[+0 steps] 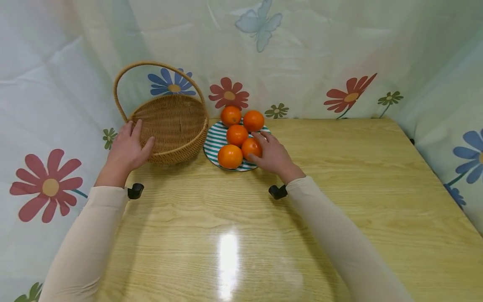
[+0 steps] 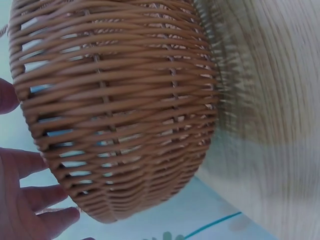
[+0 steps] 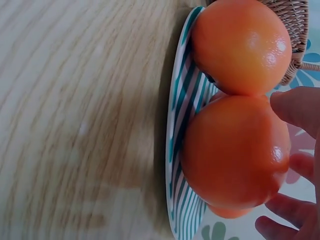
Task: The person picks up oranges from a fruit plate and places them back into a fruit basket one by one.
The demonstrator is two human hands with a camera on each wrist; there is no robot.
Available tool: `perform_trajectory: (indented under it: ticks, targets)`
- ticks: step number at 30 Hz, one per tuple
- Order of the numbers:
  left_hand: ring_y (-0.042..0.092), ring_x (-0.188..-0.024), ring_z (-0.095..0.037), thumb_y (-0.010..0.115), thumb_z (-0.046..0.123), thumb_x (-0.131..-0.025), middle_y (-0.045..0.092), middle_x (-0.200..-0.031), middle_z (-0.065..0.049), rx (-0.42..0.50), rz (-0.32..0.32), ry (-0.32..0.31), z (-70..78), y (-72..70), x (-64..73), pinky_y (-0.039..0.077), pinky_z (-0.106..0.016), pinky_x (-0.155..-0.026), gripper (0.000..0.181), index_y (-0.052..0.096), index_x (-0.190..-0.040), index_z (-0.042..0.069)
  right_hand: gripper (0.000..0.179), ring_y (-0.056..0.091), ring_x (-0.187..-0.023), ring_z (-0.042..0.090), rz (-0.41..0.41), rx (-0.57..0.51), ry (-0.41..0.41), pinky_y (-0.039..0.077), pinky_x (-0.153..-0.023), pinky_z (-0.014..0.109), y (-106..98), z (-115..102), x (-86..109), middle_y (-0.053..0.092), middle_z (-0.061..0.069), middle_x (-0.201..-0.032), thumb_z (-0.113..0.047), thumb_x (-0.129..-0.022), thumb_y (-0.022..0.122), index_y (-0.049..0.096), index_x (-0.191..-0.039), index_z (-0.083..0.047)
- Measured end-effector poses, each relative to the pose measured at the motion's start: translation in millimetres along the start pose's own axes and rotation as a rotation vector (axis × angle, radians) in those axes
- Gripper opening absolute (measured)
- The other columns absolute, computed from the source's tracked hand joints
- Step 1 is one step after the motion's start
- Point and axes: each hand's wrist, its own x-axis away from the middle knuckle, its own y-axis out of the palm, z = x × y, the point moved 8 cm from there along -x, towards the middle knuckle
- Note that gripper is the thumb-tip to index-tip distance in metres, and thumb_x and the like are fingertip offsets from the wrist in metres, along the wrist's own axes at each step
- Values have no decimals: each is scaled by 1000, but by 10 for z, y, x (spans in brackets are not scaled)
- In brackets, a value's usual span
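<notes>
In the head view, my left hand is at the left rim of a wicker basket with a tall arched handle. The left wrist view has its fingertips by the rim of the woven side; firm contact cannot be made out. My right hand reaches over an orange at the right of a striped plate. Around the upper part of that orange, in the right wrist view, the thumb and fingers are spread. Several other oranges share the plate.
Basket and plate stand side by side at the back of a wooden table. Behind them hangs a flower-printed curtain. A black wrist mount shows under the left wrist, another under the right.
</notes>
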Motion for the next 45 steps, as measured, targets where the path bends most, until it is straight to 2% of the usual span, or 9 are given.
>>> perform_trajectory:
  ticks: [11, 19, 27, 38, 45]
  targets:
    - [9, -144, -51, 23, 56, -99, 3, -158, -31, 24, 21, -44, -176, -1, 14, 16, -67, -113, 80, 2, -156, 3, 75, 37, -135, 38, -13, -24, 7, 40, -106, 57, 97, -10, -64, 25, 12, -156, -44, -87, 64, 30, -151, -24]
    - [10, -144, -51, 23, 56, -98, 4, -157, -33, 61, 42, -68, -321, 21, 25, 17, -67, -113, 81, 1, -156, 3, 77, 34, -138, 38, -39, -37, 26, 37, -109, 57, 153, 10, -88, 24, 13, -157, -42, -86, 67, 30, -152, -24]
    - [10, -142, -54, 23, 54, -99, 2, -157, -34, 117, 20, -108, -429, 64, 26, 18, -69, -111, 78, -4, -156, 8, 79, 33, -138, 39, -49, -64, 28, 37, -109, 58, 184, 22, -104, 23, 14, -157, -37, -86, 69, 29, -152, -25]
    - [18, -140, -54, 21, 51, -99, 10, -157, -32, 178, 40, -117, -510, 105, -7, 21, -68, -110, 75, -3, -157, 9, 78, 43, -129, 40, -53, -97, 7, 38, -108, 57, 203, 5, -108, 27, 16, -154, -35, -88, 68, 27, -153, -23]
    - [16, -142, -52, 19, 51, -99, 7, -160, -28, 226, 29, -126, -536, 153, -2, 19, -66, -112, 75, -5, -156, 8, 76, 45, -127, 39, -47, -98, 15, 38, -108, 56, 183, 3, -95, 28, 16, -153, -35, -88, 68, 28, -152, -23]
